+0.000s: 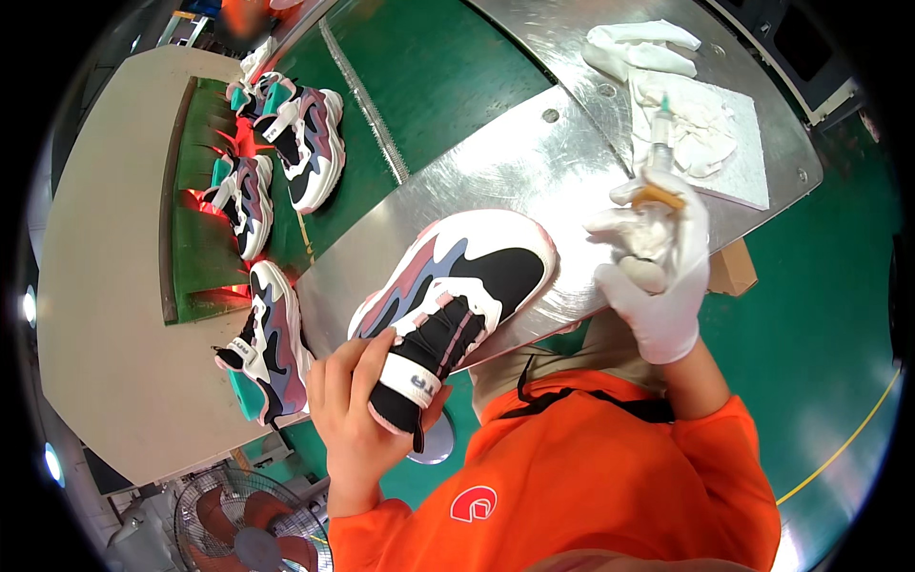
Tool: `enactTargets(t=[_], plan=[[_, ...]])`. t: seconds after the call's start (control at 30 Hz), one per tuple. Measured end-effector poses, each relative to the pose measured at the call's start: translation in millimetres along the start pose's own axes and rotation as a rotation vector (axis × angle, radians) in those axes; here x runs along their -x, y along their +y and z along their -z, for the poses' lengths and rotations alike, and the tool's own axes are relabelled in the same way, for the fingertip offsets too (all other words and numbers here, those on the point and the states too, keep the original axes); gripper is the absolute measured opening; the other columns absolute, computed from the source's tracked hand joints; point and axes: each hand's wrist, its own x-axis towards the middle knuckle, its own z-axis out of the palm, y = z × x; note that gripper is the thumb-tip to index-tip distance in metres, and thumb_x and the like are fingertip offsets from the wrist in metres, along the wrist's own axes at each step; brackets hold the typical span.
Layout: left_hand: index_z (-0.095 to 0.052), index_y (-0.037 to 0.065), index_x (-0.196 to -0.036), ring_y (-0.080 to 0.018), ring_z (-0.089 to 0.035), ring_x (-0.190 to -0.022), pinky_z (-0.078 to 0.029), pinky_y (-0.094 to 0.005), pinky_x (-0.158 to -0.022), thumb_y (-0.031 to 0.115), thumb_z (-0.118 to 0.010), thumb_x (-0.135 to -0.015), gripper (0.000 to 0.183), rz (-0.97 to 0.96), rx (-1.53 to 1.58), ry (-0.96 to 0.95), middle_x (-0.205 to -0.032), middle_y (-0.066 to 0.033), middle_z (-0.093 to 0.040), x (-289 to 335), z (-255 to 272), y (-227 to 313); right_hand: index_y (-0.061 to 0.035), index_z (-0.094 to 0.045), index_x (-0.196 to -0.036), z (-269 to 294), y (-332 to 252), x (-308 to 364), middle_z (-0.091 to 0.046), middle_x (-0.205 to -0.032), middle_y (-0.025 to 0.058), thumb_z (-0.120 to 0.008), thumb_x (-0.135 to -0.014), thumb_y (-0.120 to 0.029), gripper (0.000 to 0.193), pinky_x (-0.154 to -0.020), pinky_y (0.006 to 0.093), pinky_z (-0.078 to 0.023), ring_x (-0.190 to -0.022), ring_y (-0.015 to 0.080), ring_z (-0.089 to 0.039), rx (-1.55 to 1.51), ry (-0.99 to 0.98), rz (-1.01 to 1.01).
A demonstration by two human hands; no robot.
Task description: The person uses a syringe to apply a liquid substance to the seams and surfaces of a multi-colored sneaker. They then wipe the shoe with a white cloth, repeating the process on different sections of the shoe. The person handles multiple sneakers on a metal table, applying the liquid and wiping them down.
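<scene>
My bare left hand (362, 405) is wrapped round the heel and collar of a sneaker (457, 286), its toe pointing away to the right over the metal table. The shoe is black, white, mauve and blue-grey, with a thick white sole. To its right, clear of the shoe, my right hand (672, 296) wears a white glove and is closed on a slim clear syringe (660, 143) with a green tip. A wad of white cloth (640, 234) and a small orange-brown piece (658, 197) also show in that hand; the fingers partly hide them.
More matching sneakers (310, 143) stand at the left, some on a belt by a green-curtained opening (205, 205) glowing red. On the metal table (515, 162), a white pad (748, 153) bears crumpled cloth beside a white glove (639, 48). A fan (253, 534) stands lower left.
</scene>
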Motion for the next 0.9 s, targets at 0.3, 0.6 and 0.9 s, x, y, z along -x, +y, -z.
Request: enactTargets(t=[0.3,0.6,0.9], plan=[[-0.063,0.003,-0.118,-0.0332,-0.057,-0.093,-0.045,-0.0420,-0.084,0.040,-0.088,-0.060,0.073,-0.006,0.199,-0.186,-0.104,-0.0144,-0.058,-37,8,-31,0.0000,-0.033,-0.142,27,11,-10,-0.045,-0.123,0.0123,-0.079,-0.062,0.009,0.093,-0.086,0.0238,-0.045,-0.098,0.0136,-0.049,0.176,0.111,-0.057],[-0.048,0.004,-0.142,-0.0266,-0.049,-0.130,-0.041,-0.0421,-0.102,0.072,-0.057,-0.077,0.095,-0.113,0.825,-0.951,-0.143,-0.0111,-0.051,-177,-16,-107,-0.0001,-0.041,-0.138,21,27,-8,-0.054,-0.118,0.0117,-0.085,-0.065,0.001,0.085,-0.090,0.0271,-0.050,-0.098,0.0120,-0.053,0.392,0.123,0.050],[-0.066,0.003,-0.120,-0.0196,-0.063,-0.105,-0.049,-0.0313,-0.090,0.044,-0.078,-0.081,0.058,-0.315,0.634,-1.336,-0.112,-0.0085,-0.069,-223,-96,-12,-0.0041,-0.038,-0.140,-23,3,-26,-0.050,-0.115,0.0082,-0.078,-0.070,0.004,0.081,-0.081,0.0294,-0.049,-0.093,0.0134,-0.052,0.078,0.154,-0.223]])
